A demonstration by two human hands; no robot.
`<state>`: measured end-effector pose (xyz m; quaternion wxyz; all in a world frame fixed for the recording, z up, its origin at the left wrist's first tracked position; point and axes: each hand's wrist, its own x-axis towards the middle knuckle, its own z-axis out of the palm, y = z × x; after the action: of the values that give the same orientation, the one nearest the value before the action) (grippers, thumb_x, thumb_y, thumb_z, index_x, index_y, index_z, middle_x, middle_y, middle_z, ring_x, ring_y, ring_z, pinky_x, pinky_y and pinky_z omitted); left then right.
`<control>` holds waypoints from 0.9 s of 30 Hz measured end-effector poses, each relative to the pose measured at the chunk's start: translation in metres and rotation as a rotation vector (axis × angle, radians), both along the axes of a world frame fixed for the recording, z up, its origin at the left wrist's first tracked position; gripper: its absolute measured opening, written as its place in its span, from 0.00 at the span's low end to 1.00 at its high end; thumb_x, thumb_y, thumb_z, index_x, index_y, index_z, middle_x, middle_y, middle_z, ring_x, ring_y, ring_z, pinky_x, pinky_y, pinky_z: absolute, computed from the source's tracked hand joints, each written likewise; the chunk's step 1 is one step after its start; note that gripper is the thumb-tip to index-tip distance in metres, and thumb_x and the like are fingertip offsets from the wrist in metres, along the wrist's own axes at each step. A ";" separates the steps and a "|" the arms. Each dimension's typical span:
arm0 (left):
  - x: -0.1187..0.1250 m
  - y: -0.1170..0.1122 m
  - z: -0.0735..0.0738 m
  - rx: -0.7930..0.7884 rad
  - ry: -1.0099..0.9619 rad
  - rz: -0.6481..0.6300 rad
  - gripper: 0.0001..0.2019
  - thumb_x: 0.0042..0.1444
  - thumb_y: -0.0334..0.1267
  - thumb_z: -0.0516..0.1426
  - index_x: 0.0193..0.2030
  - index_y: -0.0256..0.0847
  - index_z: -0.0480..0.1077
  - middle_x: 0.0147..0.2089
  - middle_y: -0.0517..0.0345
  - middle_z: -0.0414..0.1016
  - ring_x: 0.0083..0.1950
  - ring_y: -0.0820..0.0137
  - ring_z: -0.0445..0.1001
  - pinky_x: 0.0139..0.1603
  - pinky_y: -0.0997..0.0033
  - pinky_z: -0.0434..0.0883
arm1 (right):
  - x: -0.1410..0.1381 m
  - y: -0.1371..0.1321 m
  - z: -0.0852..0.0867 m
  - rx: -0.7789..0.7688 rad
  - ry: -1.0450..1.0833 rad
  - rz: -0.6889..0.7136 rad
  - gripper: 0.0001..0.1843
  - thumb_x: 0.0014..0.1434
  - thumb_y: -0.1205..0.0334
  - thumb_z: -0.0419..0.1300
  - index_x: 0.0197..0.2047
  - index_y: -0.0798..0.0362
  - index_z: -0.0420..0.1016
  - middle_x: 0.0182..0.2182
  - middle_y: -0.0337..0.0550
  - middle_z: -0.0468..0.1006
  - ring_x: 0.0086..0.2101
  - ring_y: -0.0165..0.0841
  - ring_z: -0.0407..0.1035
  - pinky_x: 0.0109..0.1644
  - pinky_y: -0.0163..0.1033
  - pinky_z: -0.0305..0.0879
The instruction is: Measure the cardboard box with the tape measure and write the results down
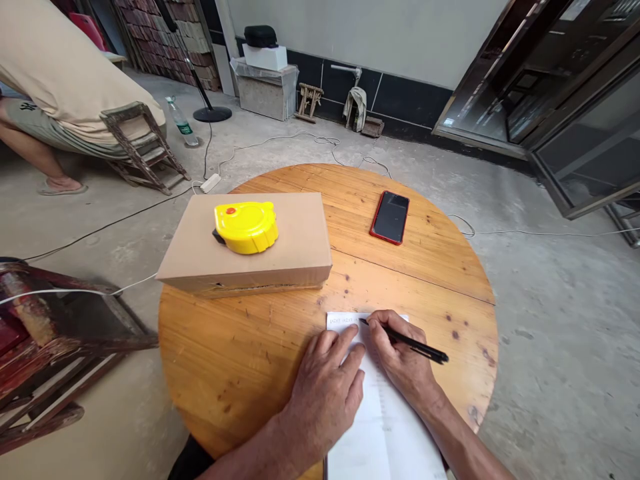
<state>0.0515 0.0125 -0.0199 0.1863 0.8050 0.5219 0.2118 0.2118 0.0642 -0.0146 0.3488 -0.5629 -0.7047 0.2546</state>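
My right grip (406, 360) is pinched narrow around a black pen (423, 348), close to its tip, which is at the handwriting near the top of a white paper sheet (385, 440). The pen looks light and stiff, its smooth barrel perhaps slightly slippery, so a low hold should steer it best. My left grip (327, 380) lies loosely spread, pinching nothing, across the sheet's left edge on the round wooden worktop (240, 367). The paper seems thin and easily creased; flat fingertips near its margin suit it.
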 end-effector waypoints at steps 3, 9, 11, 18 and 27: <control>0.000 0.000 -0.001 0.001 0.000 -0.002 0.14 0.61 0.31 0.52 0.53 0.41 0.70 0.64 0.53 0.65 0.53 0.57 0.65 0.53 0.53 0.68 | 0.000 0.000 0.000 0.000 0.000 0.004 0.08 0.62 0.63 0.54 0.32 0.52 0.72 0.23 0.35 0.74 0.22 0.28 0.66 0.27 0.32 0.62; 0.000 0.000 0.000 0.005 0.002 0.000 0.14 0.61 0.31 0.52 0.53 0.40 0.70 0.64 0.52 0.66 0.52 0.58 0.65 0.53 0.53 0.68 | -0.001 0.001 0.000 0.000 0.003 0.001 0.08 0.62 0.63 0.55 0.32 0.52 0.72 0.23 0.36 0.74 0.23 0.28 0.66 0.28 0.32 0.62; 0.000 0.000 0.000 0.010 0.000 0.001 0.14 0.61 0.31 0.53 0.53 0.40 0.70 0.64 0.52 0.66 0.52 0.58 0.65 0.52 0.53 0.68 | -0.001 0.001 0.001 -0.003 0.004 0.004 0.08 0.62 0.62 0.55 0.32 0.53 0.71 0.23 0.35 0.74 0.22 0.28 0.65 0.27 0.32 0.61; 0.000 0.000 0.000 0.009 -0.008 0.003 0.13 0.61 0.31 0.53 0.52 0.40 0.70 0.64 0.52 0.66 0.52 0.58 0.65 0.52 0.53 0.69 | -0.003 0.000 0.005 -0.007 0.006 0.010 0.09 0.62 0.63 0.55 0.31 0.53 0.71 0.22 0.35 0.73 0.21 0.28 0.64 0.26 0.32 0.61; 0.000 0.000 0.000 0.012 -0.010 0.002 0.14 0.61 0.31 0.52 0.52 0.41 0.70 0.64 0.53 0.66 0.52 0.58 0.65 0.53 0.53 0.68 | -0.002 0.000 0.004 -0.007 0.002 0.027 0.09 0.62 0.63 0.54 0.30 0.53 0.71 0.22 0.36 0.73 0.22 0.28 0.65 0.27 0.32 0.62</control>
<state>0.0518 0.0124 -0.0198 0.1839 0.8047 0.5204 0.2189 0.2099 0.0643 -0.0105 0.3440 -0.5542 -0.7111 0.2623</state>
